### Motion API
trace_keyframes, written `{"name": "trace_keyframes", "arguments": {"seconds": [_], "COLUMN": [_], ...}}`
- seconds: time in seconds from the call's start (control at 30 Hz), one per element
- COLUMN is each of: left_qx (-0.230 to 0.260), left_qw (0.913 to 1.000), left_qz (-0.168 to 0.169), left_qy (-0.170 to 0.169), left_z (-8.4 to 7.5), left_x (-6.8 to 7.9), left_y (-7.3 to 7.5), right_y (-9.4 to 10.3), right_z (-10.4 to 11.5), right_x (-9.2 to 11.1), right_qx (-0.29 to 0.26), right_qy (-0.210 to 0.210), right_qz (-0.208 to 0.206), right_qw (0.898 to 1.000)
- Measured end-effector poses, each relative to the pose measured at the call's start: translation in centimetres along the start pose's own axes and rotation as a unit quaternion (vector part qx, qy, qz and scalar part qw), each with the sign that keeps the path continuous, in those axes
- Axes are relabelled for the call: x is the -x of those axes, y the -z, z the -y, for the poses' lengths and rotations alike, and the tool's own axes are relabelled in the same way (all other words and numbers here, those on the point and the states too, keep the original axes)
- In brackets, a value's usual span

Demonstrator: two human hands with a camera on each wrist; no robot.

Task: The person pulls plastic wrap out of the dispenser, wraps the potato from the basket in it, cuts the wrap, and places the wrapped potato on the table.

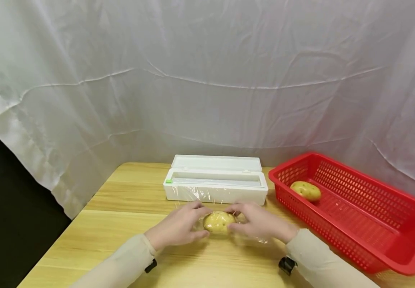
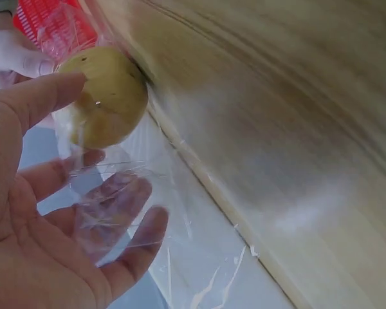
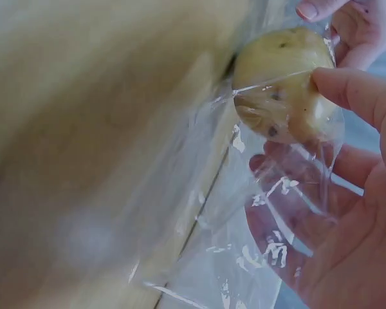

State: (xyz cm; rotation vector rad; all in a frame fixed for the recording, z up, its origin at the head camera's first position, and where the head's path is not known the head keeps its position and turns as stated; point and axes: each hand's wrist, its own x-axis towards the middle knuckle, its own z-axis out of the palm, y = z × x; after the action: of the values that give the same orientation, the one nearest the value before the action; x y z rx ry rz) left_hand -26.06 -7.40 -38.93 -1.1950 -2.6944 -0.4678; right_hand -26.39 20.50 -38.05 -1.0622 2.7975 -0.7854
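Yellow potato (image 1: pixel 219 223) in clear film (image 3: pixel 280 251) lies left-to-right lengthwise, hands (image 1: pixel 179 225) (image 1: pixel 259 221) curved round its ends.

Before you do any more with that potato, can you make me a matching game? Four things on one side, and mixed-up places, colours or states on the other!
Things:
1. Box
2. Basket
3. Nearer potato
4. Farther potato

Matches:
A. Between the left hand and right hand
B. Lying inside the basket
C. White, with its lid open
D. Bright red all over

Right pairs: 1-C, 2-D, 3-A, 4-B
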Motion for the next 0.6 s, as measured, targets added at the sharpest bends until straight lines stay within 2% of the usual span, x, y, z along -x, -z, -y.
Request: {"name": "trace_keyframes", "arguments": {"seconds": [0.23, 0.33, 0.47, 0.6], "left_qx": [0.006, 0.003, 0.008, 0.038], "left_qw": [0.9996, 0.9994, 0.9996, 0.9991], "left_qz": [-0.026, -0.031, -0.027, -0.017], "left_qy": [-0.011, -0.014, -0.003, 0.011], "left_z": [0.2, 0.3, 0.5, 0.9], "left_x": [-0.6, -0.8, -1.1, -1.5], "left_y": [-0.2, -0.3, -0.5, -0.6], "right_y": [0.7, 0.8, 0.8, 0.7], "right_z": [-1.2, -1.4, -1.6, -1.9], "right_x": [-0.7, -1.0, -1.3, -1.5], "right_qx": [0.001, -0.015, -0.056, -0.058], "right_qy": [0.012, 0.012, 0.008, 0.003], "right_qz": [0.018, 0.023, 0.028, 0.022], "right_qw": [1.0, 1.0, 0.998, 0.998]}}
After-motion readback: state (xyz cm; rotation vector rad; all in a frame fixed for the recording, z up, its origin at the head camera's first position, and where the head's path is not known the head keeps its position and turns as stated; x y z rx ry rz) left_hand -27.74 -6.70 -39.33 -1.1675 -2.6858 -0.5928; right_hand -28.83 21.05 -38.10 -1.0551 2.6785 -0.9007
